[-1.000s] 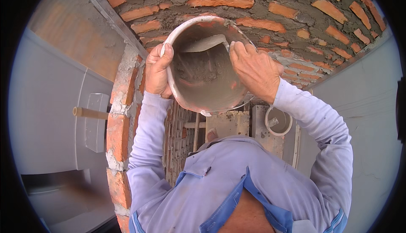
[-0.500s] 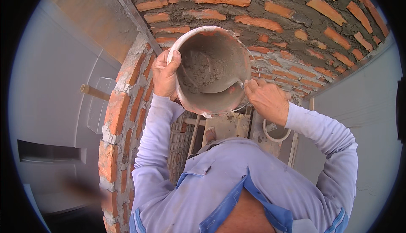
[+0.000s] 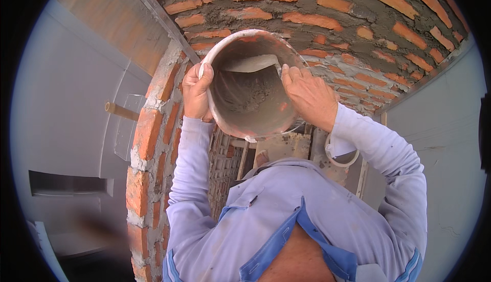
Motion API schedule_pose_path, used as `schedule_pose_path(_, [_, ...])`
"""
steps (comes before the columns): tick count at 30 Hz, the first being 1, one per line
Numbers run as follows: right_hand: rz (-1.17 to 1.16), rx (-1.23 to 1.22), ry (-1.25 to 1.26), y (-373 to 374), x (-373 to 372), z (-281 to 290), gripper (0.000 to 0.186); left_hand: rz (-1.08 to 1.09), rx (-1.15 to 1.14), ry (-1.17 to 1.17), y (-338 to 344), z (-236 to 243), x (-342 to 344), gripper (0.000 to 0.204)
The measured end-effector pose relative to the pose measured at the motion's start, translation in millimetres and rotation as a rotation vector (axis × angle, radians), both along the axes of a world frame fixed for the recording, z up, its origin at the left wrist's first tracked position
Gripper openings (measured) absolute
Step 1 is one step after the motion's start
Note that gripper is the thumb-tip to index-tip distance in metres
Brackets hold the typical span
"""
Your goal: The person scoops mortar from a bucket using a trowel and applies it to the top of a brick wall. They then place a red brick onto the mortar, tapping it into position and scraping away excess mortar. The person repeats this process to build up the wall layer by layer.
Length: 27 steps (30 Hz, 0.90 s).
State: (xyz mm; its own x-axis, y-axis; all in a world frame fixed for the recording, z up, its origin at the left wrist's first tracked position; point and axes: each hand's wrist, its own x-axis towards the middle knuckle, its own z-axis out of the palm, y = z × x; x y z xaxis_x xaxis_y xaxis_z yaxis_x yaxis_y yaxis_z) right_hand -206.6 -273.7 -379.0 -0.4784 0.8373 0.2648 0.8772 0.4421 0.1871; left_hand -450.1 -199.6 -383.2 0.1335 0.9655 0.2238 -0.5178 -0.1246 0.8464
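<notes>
Left hand: gripping the bucket by its left rim, I'd say to steady it.
Right hand: closed around the trowel, at the right rim.
Blade: inside, near the far rim; mortar lies deeper.
Tilt: mouth turned my way, probably for easier reach.

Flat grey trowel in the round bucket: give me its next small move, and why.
Perhaps sweep the flat grey trowel into the lumpy grey mortar below it in this view: no mound shows on it, the right hand grips it, and the left hand holds the round, mortar-smeared bucket.
</notes>
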Motion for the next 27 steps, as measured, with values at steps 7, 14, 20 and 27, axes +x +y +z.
schedule_pose_path(7, [0.097,-0.164,-0.018,-10,12,1,0.028,0.035,0.042,0.088,14,-1,-14,0.018])
schedule_pose_path(14, [0.156,-0.255,0.015,1,-16,-18,0.036,0.087,0.078,0.137,40,-6,-18,0.018])
schedule_pose_path(20, [-0.053,-0.015,-0.016,41,-26,-10,0.043,0.141,0.078,0.133,44,-13,-15,0.018])
schedule_pose_path(27, [-0.047,-0.207,-0.157,47,-34,-1,0.047,0.243,0.094,0.141,57,-30,-29,0.016])
